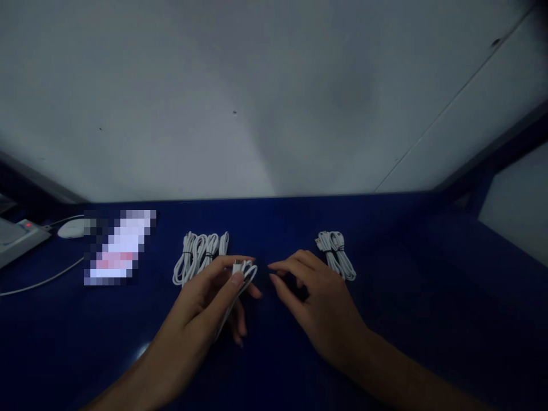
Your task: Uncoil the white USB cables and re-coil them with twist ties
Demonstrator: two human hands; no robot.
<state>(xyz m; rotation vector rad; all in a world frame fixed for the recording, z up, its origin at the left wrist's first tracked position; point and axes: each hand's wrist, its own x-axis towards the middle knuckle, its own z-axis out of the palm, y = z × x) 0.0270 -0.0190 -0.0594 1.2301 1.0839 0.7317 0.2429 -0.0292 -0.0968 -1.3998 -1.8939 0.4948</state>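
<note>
My left hand [214,302] pinches a coiled white USB cable [248,271] between thumb and fingers, with the plug end pointing up. To its right, my right hand [317,302] is apart from that cable; its thumb and index finger are parted and nothing shows between them. Behind my left hand lies a row of several bundled white cables [188,260], each bound with a dark tie and partly covered by the hand. Just beyond my right hand rest more bundled white cables [336,251], also tied in the middle.
All of this is on a dark blue tabletop [274,228] that meets a pale wall [274,114]. At the left are a blurred-out bright screen [122,245], a white rounded device [72,228] and a white power strip [23,240] with a red light. A loose white cord [47,285] runs nearby.
</note>
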